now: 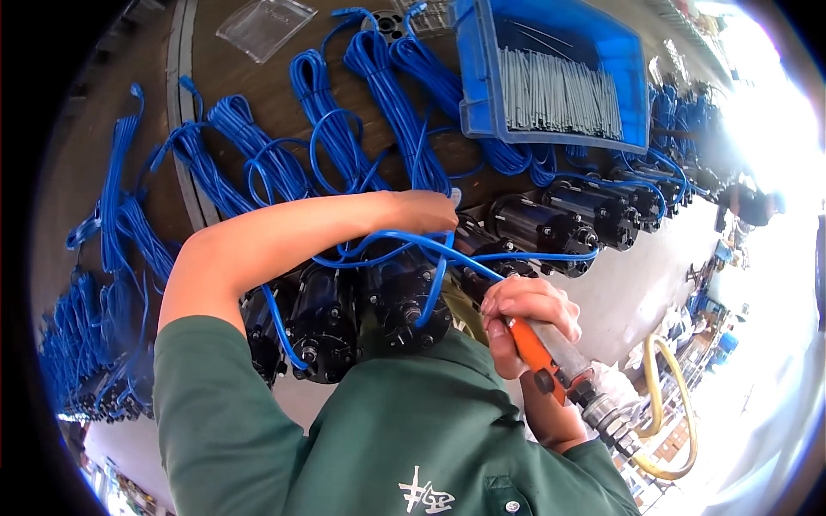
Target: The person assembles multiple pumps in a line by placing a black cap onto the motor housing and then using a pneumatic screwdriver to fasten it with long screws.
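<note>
My right hand [532, 311] is wrapped round a grey and orange air tool [551, 354]. A metal coupling [607, 417] joins the tool to a yellow hose [688, 413]. The tool's working end is hidden beyond my fist. My left arm reaches across a row of black cylindrical motors [323, 322], and my left hand [428, 211] rests by one partly covered motor [471, 236]. Its fingers are hidden from view. A blue cable [413, 238] loops just below that hand and runs toward the tool. Another motor [404, 301] stands close to my body.
Coiled blue cable bundles [331, 125] lie across the brown table [232, 77]. A blue bin [559, 142] holds many thin metal rods [559, 95]. More motors [594, 211] line the table's edge to the right. A clear plastic bag [265, 27] lies at the far side.
</note>
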### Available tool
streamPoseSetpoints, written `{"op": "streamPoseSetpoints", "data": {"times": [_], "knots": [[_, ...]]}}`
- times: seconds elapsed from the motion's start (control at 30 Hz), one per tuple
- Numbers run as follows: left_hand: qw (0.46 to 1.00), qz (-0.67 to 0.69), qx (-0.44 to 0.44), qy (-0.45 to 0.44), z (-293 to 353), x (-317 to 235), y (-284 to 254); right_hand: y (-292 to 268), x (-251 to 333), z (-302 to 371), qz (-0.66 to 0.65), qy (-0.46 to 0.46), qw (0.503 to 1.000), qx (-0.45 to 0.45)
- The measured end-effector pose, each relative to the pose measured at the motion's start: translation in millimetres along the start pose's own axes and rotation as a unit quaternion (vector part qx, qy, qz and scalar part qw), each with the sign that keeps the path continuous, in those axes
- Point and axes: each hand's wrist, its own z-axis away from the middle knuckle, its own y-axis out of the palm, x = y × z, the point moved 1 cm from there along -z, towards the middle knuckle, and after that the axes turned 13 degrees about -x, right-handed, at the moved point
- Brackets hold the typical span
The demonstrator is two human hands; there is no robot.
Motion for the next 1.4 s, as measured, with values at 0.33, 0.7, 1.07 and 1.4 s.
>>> {"op": "streamPoseSetpoints", "data": {"times": [0.33,0.7,1.07,1.4], "knots": [[0.996,-0.074,-0.035,-0.017,2.6,-3.9,-8.2,2.4,-7.3,-6.9,0.014,0.008,1.000,0.013],[0.708,-0.359,-0.560,-0.234,57.4,-198.3,-130.5,-41.4,9.2,-3.9,-0.129,0.014,0.989,0.070],[0.555,-0.267,-0.758,-0.216,-90.0,-208.4,208.4,-165.6,47.5,21.5,-0.290,-0.023,0.951,0.105],[0.054,0.666,-0.744,0.014,-160.3,-107.5,230.2,-164.1,15.9,38.8,-0.246,-0.004,0.964,0.097]]}}
